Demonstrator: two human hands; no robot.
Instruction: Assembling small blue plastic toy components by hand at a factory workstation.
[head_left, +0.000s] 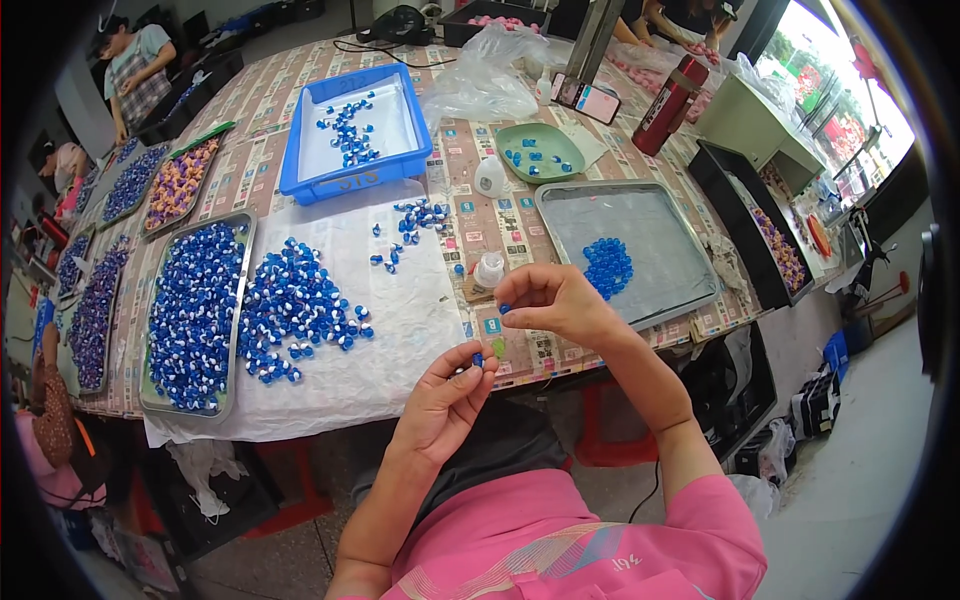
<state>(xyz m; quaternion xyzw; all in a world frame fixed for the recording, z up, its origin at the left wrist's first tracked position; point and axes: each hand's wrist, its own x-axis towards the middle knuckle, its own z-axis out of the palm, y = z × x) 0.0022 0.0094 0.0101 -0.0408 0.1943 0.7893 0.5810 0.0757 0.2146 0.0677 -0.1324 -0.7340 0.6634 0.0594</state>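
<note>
My left hand (438, 402) is closed in a pinch on a small blue bead (478, 359) just off the table's front edge. Above and to its right, my right hand (556, 303) pinches another small blue bead (505, 309). The two hands are close but apart. Behind the right fingertips stands a small white bottle (489, 271). To the right, a metal tray (680, 240) holds a cluster of clear blue beads (607, 268). On the left, a pile of blue-and-white beads (290, 310) lies on white paper (400, 335), with a smaller group (420, 220) farther back.
A full metal tray of blue-and-white beads (195, 315) stands left. Farther back are a blue plastic tray (290, 185), a green dish (570, 160), a white bottle (490, 176), a phone (588, 100) and a red flask (670, 105). A black tray (712, 175) is at right. Other people work around.
</note>
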